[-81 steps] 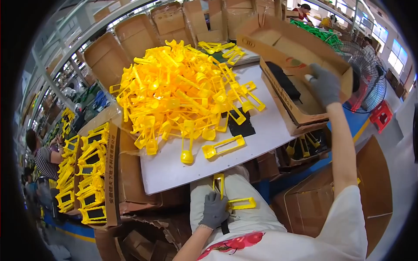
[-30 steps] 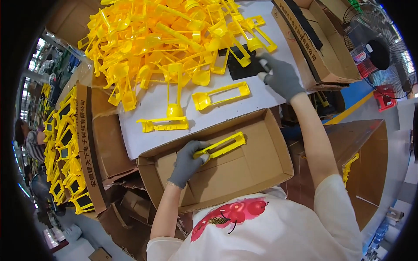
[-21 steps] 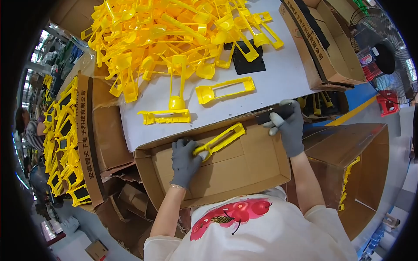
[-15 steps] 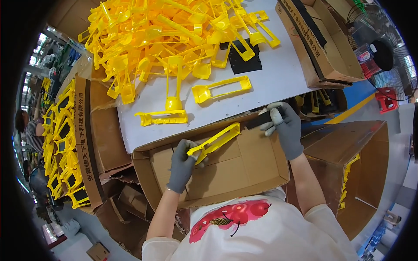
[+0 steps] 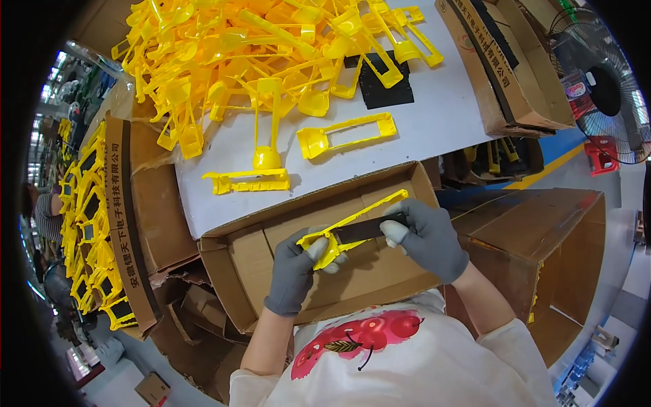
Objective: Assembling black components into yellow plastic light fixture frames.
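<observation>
Above the cardboard box in front of me, my gloved left hand [image 5: 296,266] grips the wider end of a yellow plastic frame [image 5: 327,252], which tilts up to the right. My gloved right hand [image 5: 424,237] pinches one end of a flat black strip [image 5: 359,229]. The strip lies against the frame's long opening, its other end close to my left thumb; whether it sits inside the frame I cannot tell. Two loose yellow frames, one slim piece [image 5: 247,181] and one wider piece [image 5: 347,136], lie on the white table beyond the box.
A big heap of yellow plastic parts [image 5: 230,61] covers the back of the white table [image 5: 434,129], beside a black sheet [image 5: 386,85]. The open cardboard box [image 5: 237,312] is below my hands. More boxes stand left and right; a fan [image 5: 600,88] is at the far right.
My right hand has brought the black strip leftward and down onto the yellow frame. My left hand, still gripping the frame, has shifted slightly right and down.
</observation>
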Motion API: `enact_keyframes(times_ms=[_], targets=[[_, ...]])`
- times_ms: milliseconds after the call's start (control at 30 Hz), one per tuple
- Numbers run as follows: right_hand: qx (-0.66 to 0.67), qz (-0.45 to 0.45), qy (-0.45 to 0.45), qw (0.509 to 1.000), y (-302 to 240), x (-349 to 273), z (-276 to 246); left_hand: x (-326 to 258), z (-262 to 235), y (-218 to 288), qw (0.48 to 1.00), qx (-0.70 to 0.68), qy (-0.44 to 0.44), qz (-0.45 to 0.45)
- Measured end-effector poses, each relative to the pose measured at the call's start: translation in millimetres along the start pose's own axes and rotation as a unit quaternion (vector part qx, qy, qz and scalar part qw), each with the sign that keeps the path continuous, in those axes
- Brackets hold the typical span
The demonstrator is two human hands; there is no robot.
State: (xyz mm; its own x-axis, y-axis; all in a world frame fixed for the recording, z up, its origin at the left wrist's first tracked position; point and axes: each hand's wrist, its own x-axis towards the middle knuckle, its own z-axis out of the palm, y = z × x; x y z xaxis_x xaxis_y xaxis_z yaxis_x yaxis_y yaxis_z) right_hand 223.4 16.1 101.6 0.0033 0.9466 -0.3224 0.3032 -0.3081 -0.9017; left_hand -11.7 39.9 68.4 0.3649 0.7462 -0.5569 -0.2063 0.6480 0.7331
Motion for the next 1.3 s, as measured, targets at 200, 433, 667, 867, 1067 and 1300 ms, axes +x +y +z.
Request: enact_keyframes(times_ms=[200, 433, 667, 867, 1067, 1300], targets=[[-0.124, -0.040, 0.019, 0.991, -6.4, -2.4, -3.9, 0.5, 4.3, -1.5, 1.000, 0.008, -0.011, -0.002], [-0.168, -0.079, 0.053, 0.981, -1.3, -2.4, 5.9, 3.9, 0.5, -1.7, 0.999, 0.005, -0.037, -0.013], [-0.287, -0.140, 0.149, 0.936, 2.2, -12.5, 2.3, -0.8, 15.1, 6.8, 0.995, 0.098, -0.016, 0.002], [-0.099, -0.054, 0.019, 0.993, 27.6, -15.7, -12.1, 0.8, 16.0, 13.4, 0.990, 0.129, -0.048, -0.021], [-0.196, -0.052, 0.065, 0.977, 30.9, -23.4, -6.5, 6.4, 14.3, 8.5, 0.988, 0.141, -0.051, -0.023], [-0.130, -0.057, 0.162, 0.977, 11.8, 33.3, -58.4, 35.5, -19.8, 26.7, 0.971, 0.166, -0.143, -0.096]])
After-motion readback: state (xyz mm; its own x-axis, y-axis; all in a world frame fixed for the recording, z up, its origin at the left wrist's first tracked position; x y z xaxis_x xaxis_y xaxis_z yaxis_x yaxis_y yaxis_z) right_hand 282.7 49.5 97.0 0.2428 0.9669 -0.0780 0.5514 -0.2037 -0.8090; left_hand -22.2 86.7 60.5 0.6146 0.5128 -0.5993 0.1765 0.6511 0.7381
